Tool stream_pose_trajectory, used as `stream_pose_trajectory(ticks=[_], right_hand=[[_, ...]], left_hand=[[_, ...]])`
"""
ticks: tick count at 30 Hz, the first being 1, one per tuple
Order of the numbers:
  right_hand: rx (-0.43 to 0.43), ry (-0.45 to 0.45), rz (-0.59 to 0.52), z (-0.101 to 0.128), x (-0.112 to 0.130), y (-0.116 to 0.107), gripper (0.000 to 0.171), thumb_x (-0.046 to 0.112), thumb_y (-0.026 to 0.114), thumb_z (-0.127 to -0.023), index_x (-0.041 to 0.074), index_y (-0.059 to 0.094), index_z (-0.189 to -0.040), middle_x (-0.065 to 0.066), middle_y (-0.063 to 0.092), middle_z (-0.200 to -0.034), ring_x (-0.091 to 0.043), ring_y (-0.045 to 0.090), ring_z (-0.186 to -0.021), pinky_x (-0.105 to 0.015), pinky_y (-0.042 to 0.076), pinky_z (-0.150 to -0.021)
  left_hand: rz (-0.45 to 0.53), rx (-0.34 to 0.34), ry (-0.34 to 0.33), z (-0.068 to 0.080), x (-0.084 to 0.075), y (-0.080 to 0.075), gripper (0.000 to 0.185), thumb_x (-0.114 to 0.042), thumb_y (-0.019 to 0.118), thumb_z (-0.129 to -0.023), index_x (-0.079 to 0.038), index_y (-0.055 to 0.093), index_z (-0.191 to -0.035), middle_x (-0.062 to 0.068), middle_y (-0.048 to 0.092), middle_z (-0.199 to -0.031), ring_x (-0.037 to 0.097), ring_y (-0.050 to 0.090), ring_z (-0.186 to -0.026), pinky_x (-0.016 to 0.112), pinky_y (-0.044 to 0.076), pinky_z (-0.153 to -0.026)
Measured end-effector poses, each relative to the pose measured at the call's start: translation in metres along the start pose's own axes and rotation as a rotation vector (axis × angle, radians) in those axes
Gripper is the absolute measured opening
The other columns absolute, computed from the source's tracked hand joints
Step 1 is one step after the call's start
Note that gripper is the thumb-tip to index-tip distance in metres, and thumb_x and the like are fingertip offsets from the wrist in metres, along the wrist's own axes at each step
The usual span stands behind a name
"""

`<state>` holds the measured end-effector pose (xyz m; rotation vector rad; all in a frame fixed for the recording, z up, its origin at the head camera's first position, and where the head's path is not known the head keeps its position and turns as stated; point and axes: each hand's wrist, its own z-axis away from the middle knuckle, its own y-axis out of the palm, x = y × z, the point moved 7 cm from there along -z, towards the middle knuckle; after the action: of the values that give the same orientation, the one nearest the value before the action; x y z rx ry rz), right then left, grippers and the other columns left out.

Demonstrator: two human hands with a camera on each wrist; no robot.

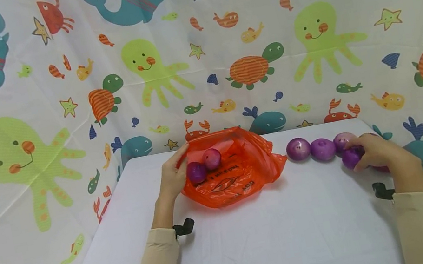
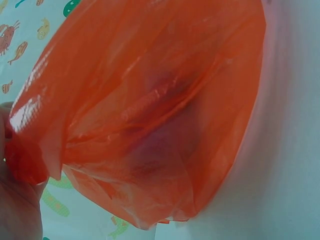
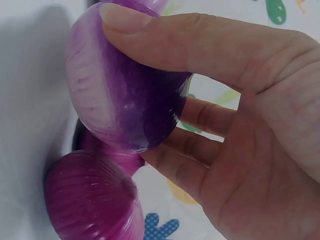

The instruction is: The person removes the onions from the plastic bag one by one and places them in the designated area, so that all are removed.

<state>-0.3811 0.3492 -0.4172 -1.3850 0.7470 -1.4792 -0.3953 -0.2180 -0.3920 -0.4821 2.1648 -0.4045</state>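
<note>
My left hand (image 1: 173,175) pinches the edge of a thin orange-red plastic bag (image 1: 241,178) with black print, holding its mouth up. Two purple onions, one dark (image 1: 196,172) and one pinker (image 1: 212,159), show at the bag's left part. In the left wrist view the bag film (image 2: 160,100) fills most of the picture, with a dark shape dimly showing through. At the right, my right hand (image 1: 380,150) grips a glossy purple onion (image 3: 120,85) between thumb and fingers, in front of a row of onions. Another onion (image 3: 92,197) lies just below it in the right wrist view.
Along the back right of the white table (image 1: 281,237) sit more onions: a pale-topped one (image 1: 298,149), a middle one (image 1: 322,149), and others partly behind my right hand. A sea-animal printed curtain (image 1: 198,58) hangs behind and beside the table.
</note>
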Motion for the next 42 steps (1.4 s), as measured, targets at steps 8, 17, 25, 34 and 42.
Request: stream_pose_trajectory(ticks=[8, 17, 25, 34, 42], right_hand=[[0.007, 0.005, 0.021, 0.002, -0.001, 0.002, 0.086, 0.026, 0.094, -0.073, 0.003, 0.055, -0.146, -0.039, 0.045, -0.141, -0.063, 0.042, -0.126, -0.084, 0.039, -0.099], [0.051, 0.033, 0.019, 0.005, -0.001, 0.004, 0.082, 0.023, 0.093, -0.074, 0.004, 0.055, -0.145, -0.039, 0.048, -0.141, -0.064, 0.042, -0.125, -0.083, 0.042, -0.095], [0.050, 0.030, 0.014, 0.006, -0.001, 0.003, 0.080, 0.023, 0.092, -0.075, 0.004, 0.056, -0.144, -0.040, 0.048, -0.141, -0.064, 0.043, -0.125, -0.083, 0.042, -0.096], [0.043, 0.020, -0.011, 0.006, 0.002, 0.001, 0.077, 0.020, 0.090, -0.078, 0.003, 0.056, -0.145, -0.039, 0.050, -0.142, -0.062, 0.044, -0.126, -0.083, 0.041, -0.099], [-0.019, -0.062, 0.007, 0.009, 0.017, -0.009, 0.080, 0.018, 0.086, -0.083, 0.004, 0.050, -0.152, -0.037, 0.055, -0.137, -0.057, 0.049, -0.125, -0.080, 0.040, -0.102]], left_hand=[[-0.002, -0.002, 0.018, 0.000, -0.002, 0.000, 0.049, 0.005, 0.054, -0.103, -0.009, 0.056, -0.150, 0.011, 0.057, -0.154, 0.029, 0.051, -0.146, 0.045, 0.046, -0.115], [0.002, 0.003, 0.001, 0.001, -0.002, 0.000, 0.048, 0.002, 0.055, -0.104, -0.011, 0.056, -0.151, 0.007, 0.057, -0.154, 0.026, 0.050, -0.147, 0.044, 0.046, -0.116], [-0.010, 0.006, -0.004, 0.001, -0.002, -0.001, 0.047, 0.001, 0.054, -0.105, -0.009, 0.055, -0.151, 0.008, 0.056, -0.155, 0.028, 0.051, -0.146, 0.045, 0.046, -0.116], [-0.011, 0.009, -0.011, 0.001, -0.002, -0.001, 0.049, 0.002, 0.054, -0.105, -0.012, 0.055, -0.152, 0.007, 0.056, -0.155, 0.027, 0.050, -0.147, 0.045, 0.046, -0.116], [-0.016, 0.008, -0.005, 0.001, -0.002, 0.001, 0.048, 0.004, 0.054, -0.104, -0.006, 0.055, -0.150, 0.008, 0.056, -0.155, 0.029, 0.050, -0.147, 0.046, 0.045, -0.116]])
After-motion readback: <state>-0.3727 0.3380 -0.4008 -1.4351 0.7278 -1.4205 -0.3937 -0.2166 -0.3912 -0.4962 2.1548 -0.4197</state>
